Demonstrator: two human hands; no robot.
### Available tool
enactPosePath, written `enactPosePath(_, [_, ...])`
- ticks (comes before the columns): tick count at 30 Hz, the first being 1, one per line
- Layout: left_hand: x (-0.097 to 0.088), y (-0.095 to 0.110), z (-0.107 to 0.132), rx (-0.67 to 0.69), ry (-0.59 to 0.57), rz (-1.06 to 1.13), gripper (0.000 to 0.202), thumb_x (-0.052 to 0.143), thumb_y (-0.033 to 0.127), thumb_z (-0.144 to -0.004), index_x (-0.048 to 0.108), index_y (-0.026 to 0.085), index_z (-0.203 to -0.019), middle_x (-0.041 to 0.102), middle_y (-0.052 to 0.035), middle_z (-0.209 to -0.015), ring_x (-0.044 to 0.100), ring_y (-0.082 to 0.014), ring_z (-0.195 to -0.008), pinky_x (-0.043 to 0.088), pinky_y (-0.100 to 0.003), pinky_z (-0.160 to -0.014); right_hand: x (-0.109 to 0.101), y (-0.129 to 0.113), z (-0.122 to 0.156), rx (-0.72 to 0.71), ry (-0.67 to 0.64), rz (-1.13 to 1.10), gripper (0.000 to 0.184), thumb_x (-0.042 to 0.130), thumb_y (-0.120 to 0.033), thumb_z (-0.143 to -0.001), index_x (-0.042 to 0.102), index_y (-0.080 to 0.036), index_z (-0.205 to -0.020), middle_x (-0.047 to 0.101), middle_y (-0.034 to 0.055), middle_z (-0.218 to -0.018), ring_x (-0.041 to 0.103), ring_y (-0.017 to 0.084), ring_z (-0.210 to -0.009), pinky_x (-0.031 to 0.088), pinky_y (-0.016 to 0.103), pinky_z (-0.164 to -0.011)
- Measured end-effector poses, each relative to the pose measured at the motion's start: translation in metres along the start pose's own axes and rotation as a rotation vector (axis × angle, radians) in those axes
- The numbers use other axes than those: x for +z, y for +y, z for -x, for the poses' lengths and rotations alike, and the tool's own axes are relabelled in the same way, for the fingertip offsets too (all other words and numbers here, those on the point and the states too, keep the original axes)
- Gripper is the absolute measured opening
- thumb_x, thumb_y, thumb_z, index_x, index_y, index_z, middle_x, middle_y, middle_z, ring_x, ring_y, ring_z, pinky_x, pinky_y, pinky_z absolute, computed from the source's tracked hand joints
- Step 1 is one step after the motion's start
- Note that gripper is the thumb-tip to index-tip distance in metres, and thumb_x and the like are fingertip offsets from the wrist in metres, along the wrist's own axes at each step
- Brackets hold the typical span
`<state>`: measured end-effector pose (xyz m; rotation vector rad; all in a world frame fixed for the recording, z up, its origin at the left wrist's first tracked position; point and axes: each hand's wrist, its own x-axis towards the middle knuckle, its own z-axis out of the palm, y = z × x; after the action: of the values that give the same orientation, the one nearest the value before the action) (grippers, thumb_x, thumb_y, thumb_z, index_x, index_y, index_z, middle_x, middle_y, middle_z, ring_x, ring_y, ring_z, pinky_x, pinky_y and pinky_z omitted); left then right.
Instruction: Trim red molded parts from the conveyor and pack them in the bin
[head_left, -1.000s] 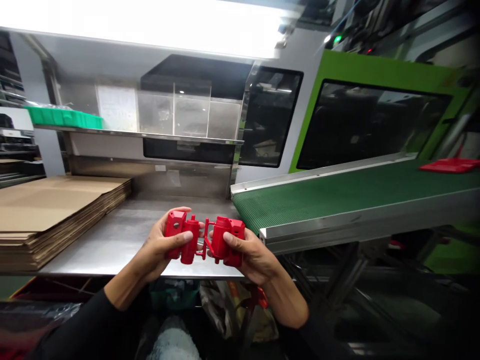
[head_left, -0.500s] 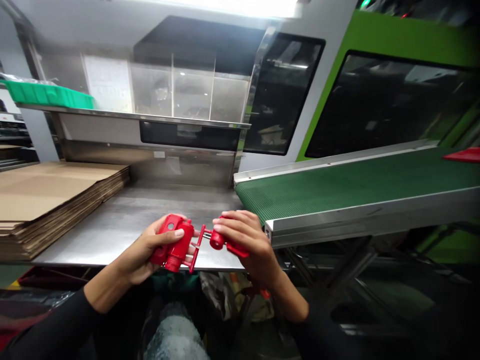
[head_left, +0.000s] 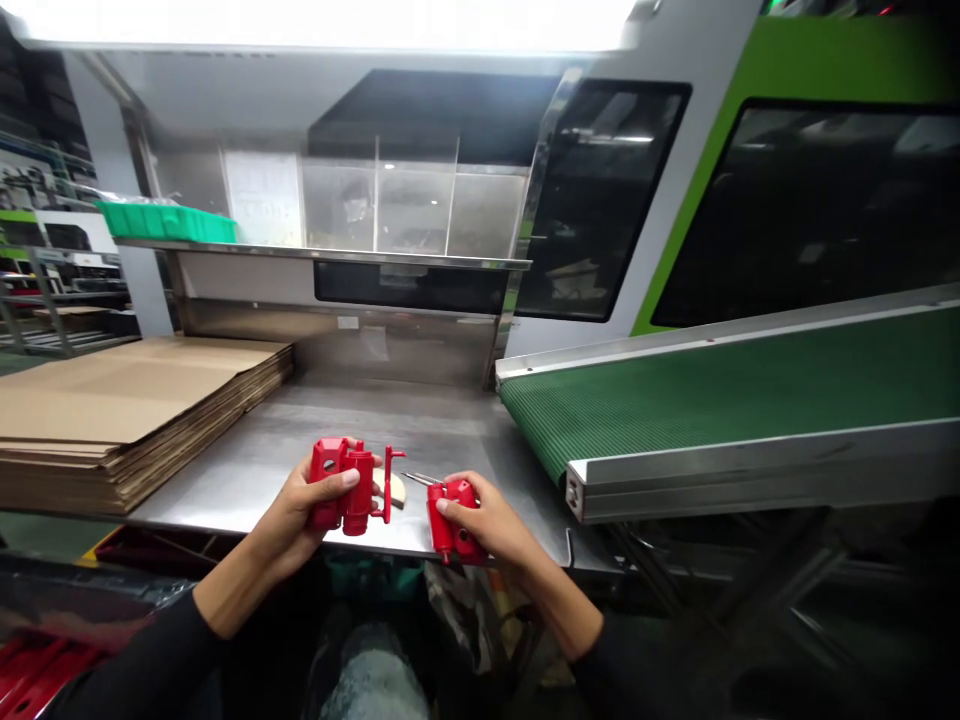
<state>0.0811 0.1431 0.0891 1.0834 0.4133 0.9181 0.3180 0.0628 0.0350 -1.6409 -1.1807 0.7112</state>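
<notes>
In the head view, my left hand [head_left: 294,512] is closed on a red plastic moulded part [head_left: 360,505], its thumb pressed across the front. A thin red runner [head_left: 388,485] stands off that part's right side. My right hand [head_left: 495,520] grips a second red moulded part [head_left: 438,522], apart from the first. Slender metal points of a tool [head_left: 421,479] stick out leftward from behind this second part; the tool's body is hidden by the hand. Behind the runner a pale rounded piece [head_left: 395,488] lies on the steel table [head_left: 360,415].
Stacked flat cardboard [head_left: 150,390] occupies the table's left side. A green conveyor belt [head_left: 675,390] slopes down to the table's right edge. Above the table runs a metal shelf [head_left: 360,257] bearing a green tray [head_left: 169,220]. Red parts [head_left: 45,665] show at lower left.
My right hand has turned over, so its thumb and the second red part now face me. That part has moved farther from the runner. The whole view has shifted left.
</notes>
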Motion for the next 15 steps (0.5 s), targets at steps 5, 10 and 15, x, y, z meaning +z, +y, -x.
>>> enactPosePath(5, [0.003, -0.007, 0.000, -0.040, 0.011, 0.022, 0.041, 0.079, 0.020, -0.072, 0.061, 0.015, -0.108, 0.074, -0.0107, -0.102, 0.072, -0.0212, -0.077, 0.059, -0.031, -0.070, 0.014, 0.022, -0.034, 0.006, 0.188, 0.261, 0.034, 0.065, -0.030, -0.087, 0.057, -0.017, -0.118, 0.057, 0.0075, -0.122, 0.053, 0.025, -0.115, 0.040, 0.053, -0.103])
enactPosePath(10, [0.004, -0.011, 0.000, -0.023, -0.019, 0.049, 0.039, 0.077, 0.020, -0.076, 0.059, 0.014, -0.110, 0.074, -0.0116, -0.100, 0.071, -0.0232, -0.078, 0.058, -0.033, -0.069, 0.016, 0.007, -0.019, -0.103, 0.264, 0.287, 0.043, 0.060, -0.037, -0.089, 0.053, -0.018, -0.126, 0.047, 0.0124, -0.136, 0.047, 0.028, -0.123, 0.036, 0.055, -0.106])
enactPosePath(15, [0.011, -0.016, -0.004, -0.035, -0.087, 0.111, 0.036, 0.076, 0.016, -0.076, 0.061, 0.015, -0.109, 0.074, -0.0083, -0.093, 0.070, -0.0222, -0.080, 0.056, -0.031, -0.073, 0.010, -0.039, 0.024, -0.326, -0.085, 0.129, 0.044, 0.053, -0.057, -0.090, 0.062, -0.022, -0.114, 0.070, 0.0043, -0.093, 0.066, 0.016, -0.070, 0.056, 0.030, -0.062])
